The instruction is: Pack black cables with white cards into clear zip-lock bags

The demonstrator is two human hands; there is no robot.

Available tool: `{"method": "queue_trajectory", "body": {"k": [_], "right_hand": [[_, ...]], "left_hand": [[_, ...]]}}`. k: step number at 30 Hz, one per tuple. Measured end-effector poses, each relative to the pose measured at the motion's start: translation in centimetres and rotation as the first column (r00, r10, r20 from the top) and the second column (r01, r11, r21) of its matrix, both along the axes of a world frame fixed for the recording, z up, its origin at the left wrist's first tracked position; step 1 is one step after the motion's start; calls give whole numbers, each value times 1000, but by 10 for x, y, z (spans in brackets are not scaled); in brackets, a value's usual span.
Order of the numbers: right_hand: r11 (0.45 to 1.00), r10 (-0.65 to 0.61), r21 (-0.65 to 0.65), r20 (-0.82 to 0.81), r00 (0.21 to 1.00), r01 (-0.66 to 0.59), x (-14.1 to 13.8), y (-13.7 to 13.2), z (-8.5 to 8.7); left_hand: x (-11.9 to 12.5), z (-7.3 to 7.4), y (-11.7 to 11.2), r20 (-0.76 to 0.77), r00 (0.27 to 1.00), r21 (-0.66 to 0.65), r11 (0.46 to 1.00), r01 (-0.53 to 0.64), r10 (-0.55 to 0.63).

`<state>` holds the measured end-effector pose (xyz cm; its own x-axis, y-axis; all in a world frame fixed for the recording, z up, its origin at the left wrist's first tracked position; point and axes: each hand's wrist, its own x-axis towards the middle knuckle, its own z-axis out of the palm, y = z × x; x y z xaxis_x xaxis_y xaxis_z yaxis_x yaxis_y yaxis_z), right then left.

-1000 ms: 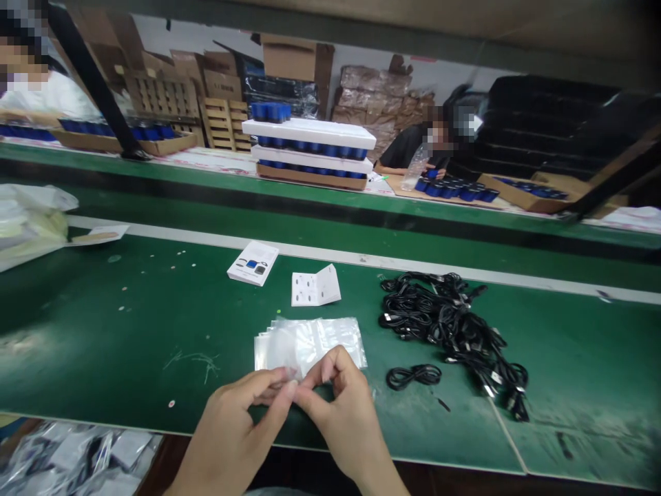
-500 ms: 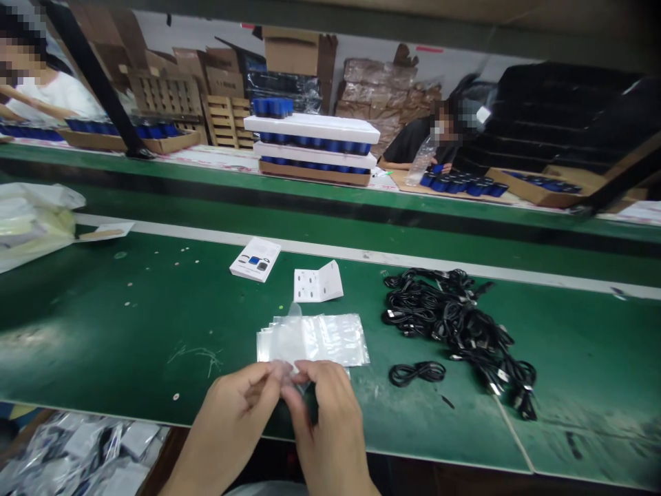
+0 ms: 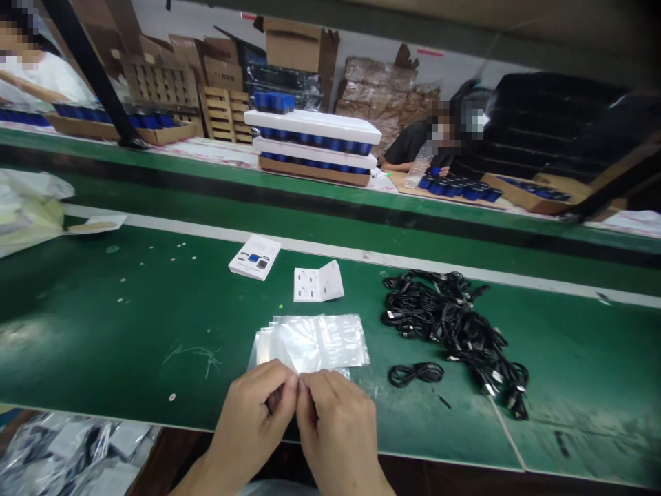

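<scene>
Well, bags (image 3: 335,337) lengthwise approx. L–R.

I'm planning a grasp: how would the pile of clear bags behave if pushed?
The clear bags look thin and see-through, so probably floppy and light. Their glossy shine suggests they may be slippery. With staggered left edges, they'd likely slide apart rather than move together.
</scene>
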<state>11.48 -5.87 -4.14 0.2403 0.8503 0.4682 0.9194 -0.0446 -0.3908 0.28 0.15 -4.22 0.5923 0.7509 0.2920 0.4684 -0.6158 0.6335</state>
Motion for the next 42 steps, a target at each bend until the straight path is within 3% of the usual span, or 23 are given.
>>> {"method": "queue_trajectory", "body": {"k": [4, 7, 9, 14, 19, 21, 26, 29, 37, 42], "right_hand": [[993, -105, 55, -25, 994, 106, 9, 6, 3], [1000, -12, -29, -223, 975, 6, 12, 10, 10], [991, 30, -115, -265, 964, -62, 12, 12, 13], [989, -59, -133, 5, 998, 59, 15, 16, 18], [960, 94, -227, -300, 949, -167, 33, 35, 45], [955, 43, -266, -309, 950, -130, 42, 56, 50], [901, -57, -430, -252, 966, -60, 69, 121, 37], [848, -85, -525, -277, 957, -77, 82, 141, 31], [727, -113, -652, -423, 899, -215, 94, 148, 33], [726, -142, -629, -533, 834, -278, 103, 147, 26]], "left_hand": [[-5, -4, -1, 35, 999, -5, 1000, -18, 18], [-8, -2, 3, 50, 996, -56, 996, -74, 77], [-10, 0, 6, 58, 993, -82, 992, -97, 102], [-13, 0, 13, 74, 985, -118, 982, -146, 155], [-16, -3, 18, 101, 978, -227, 962, -154, 181], [-16, -5, 19, 108, 977, -276, 950, -148, 183], [-17, -10, 18, 137, 974, -323, 937, -130, 182], [-17, -12, 18, 157, 973, -329, 938, -112, 171], [-17, -13, 18, 180, 972, -341, 937, -80, 149], [-17, -14, 18, 177, 971, -380, 921, -85, 163]]}}
